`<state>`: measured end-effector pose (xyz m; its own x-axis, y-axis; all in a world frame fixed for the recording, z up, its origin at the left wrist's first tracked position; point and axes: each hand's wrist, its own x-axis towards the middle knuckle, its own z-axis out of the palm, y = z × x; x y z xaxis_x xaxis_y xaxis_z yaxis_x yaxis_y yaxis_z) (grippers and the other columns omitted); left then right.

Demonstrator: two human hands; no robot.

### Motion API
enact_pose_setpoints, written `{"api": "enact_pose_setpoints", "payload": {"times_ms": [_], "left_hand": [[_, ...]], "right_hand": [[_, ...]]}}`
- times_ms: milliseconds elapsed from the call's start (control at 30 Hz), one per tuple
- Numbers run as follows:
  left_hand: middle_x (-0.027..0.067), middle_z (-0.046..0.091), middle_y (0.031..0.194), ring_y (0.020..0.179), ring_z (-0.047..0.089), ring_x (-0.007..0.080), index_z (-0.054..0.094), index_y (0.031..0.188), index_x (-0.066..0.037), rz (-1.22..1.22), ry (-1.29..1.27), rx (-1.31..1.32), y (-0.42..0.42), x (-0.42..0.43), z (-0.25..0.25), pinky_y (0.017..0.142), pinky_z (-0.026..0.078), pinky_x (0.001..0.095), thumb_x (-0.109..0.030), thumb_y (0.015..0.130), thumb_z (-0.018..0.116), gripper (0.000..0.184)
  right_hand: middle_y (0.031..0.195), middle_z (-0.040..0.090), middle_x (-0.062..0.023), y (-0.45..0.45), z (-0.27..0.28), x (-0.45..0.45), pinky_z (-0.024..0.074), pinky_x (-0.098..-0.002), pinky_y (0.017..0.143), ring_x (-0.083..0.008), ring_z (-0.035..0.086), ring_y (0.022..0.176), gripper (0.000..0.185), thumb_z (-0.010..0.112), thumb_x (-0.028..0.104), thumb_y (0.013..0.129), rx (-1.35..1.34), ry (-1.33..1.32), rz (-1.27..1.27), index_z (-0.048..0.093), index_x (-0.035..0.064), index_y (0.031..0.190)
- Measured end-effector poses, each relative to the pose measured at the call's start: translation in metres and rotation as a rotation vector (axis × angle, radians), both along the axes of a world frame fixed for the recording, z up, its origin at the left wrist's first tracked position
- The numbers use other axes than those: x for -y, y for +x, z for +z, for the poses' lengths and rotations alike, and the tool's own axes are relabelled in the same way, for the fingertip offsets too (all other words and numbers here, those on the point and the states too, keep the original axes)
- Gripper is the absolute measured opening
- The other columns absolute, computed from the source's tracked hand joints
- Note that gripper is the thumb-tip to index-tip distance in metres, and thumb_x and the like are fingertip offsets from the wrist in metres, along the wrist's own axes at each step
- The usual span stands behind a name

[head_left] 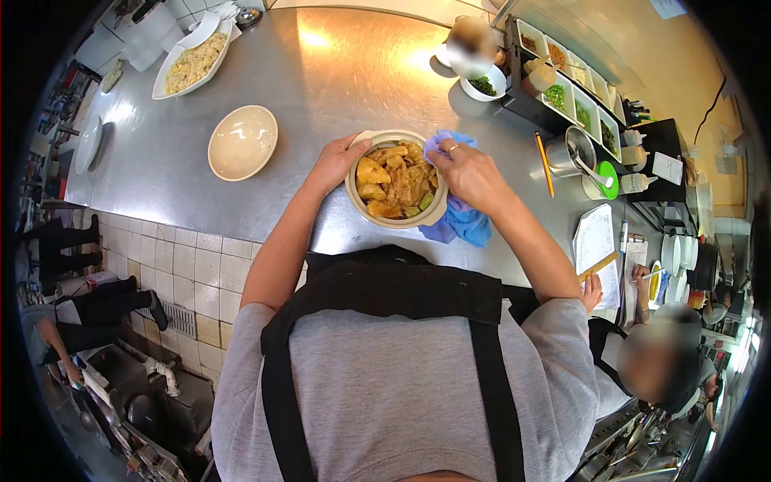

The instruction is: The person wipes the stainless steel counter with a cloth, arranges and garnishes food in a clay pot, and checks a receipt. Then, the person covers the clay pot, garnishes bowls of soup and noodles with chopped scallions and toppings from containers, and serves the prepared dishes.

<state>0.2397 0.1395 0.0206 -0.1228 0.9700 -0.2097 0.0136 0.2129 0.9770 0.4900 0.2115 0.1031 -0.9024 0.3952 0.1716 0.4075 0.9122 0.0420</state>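
Note:
A cream-coloured clay pot [353, 193] filled with chunky food in brown sauce [401, 181] stands near the front edge of the steel counter, right before me. My left hand [336, 165] grips its left rim, thumb on top and the other fingers partly hidden. On the far side of the pot, my right hand [470, 170] is closed around a blue and purple cloth [462, 225], pressing it against the right rim. The rest of the cloth lies bunched on the counter below that hand.
An empty beige bowl [243, 143] sits to the left, beyond it a white dish of fried rice [197, 64]. At right are a garnish rack [574, 88], a metal container [566, 154], a pencil [544, 165] and papers [594, 245]. A co-worker [634, 353] stands close on my right.

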Motion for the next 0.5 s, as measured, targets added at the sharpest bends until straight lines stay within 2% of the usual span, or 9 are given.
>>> {"api": "enact_pose_setpoints", "payload": {"times_ms": [233,333,433,500], "left_hand": [[0.0107,0.067,0.087,0.076,0.061,0.0144,0.062,0.108,0.001,0.099,0.004,-0.051,0.008,0.01,0.009,0.071,0.048,0.028,-0.026,0.088,0.053,0.035],[0.0139,0.067,0.083,0.074,0.061,0.0159,0.063,0.105,0.001,0.193,0.027,-0.101,0.017,0.016,0.002,0.069,0.047,0.0294,-0.027,0.087,0.054,0.035],[0.0157,0.067,0.081,0.073,0.062,0.0175,0.064,0.102,0.001,0.314,0.093,-0.131,0.029,0.025,0.0,0.069,0.047,0.0308,-0.029,0.087,0.053,0.035],[0.0166,0.066,0.08,0.074,0.062,0.0197,0.064,0.101,0.0,0.351,0.102,-0.155,0.032,0.031,0.001,0.069,0.047,0.032,-0.029,0.087,0.053,0.035]], "right_hand": [[0.099,0.055,-0.0156,0.003,0.009,0.047,0.0521,-0.0336,0.063,-0.0242,0.06,0.081,0.023,0.051,0.008,0.079,0.301,0.066,-0.179,0.058,-0.0012,0.099],[0.096,0.056,-0.0174,0.003,0.005,0.062,0.0517,-0.0365,0.062,-0.0243,0.061,0.079,0.023,0.053,0.01,0.079,0.265,0.053,-0.244,0.059,-0.0025,0.097],[0.093,0.058,-0.017,0.002,0.014,0.063,0.0513,-0.0388,0.063,-0.0268,0.062,0.077,0.021,0.053,0.009,0.078,0.171,-0.195,-0.346,0.061,-0.0016,0.095],[0.093,0.059,-0.0164,0.01,0.019,0.048,0.0509,-0.0394,0.066,-0.0296,0.061,0.079,0.02,0.052,0.008,0.079,-0.042,-0.645,-0.465,0.062,0.0006,0.094]]}}
